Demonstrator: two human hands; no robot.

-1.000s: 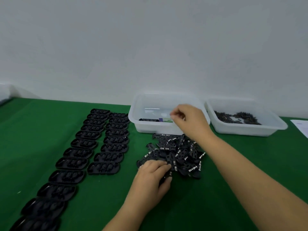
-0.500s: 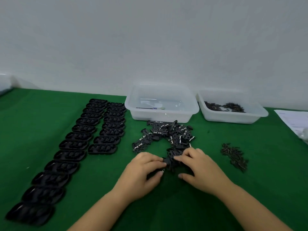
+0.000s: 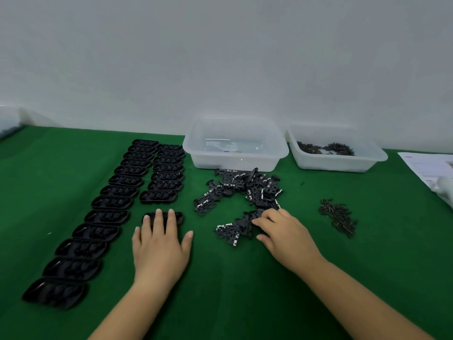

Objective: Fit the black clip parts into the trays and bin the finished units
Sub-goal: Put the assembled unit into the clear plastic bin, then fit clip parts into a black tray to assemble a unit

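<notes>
Two rows of black oval trays [image 3: 115,202] lie on the green table at the left. My left hand [image 3: 160,244] lies flat with straight fingers on one more black tray [image 3: 180,217] at the near end of the right row. A loose heap of flat black clip parts [image 3: 250,187] sits in the middle. My right hand [image 3: 284,231] reaches into the near edge of that heap, fingers curled on a clip part [image 3: 247,223]. A small pile of tiny black pieces [image 3: 339,215] lies to the right.
Two translucent plastic bins stand at the back by the wall: the left bin [image 3: 235,160] holds little, the right bin [image 3: 338,163] holds small dark parts. A sheet of paper [image 3: 426,168] lies at the far right edge.
My left hand has moved left from the heap and now lies on a tray at the end of the right row. My right hand came back from the bin to the heap.
</notes>
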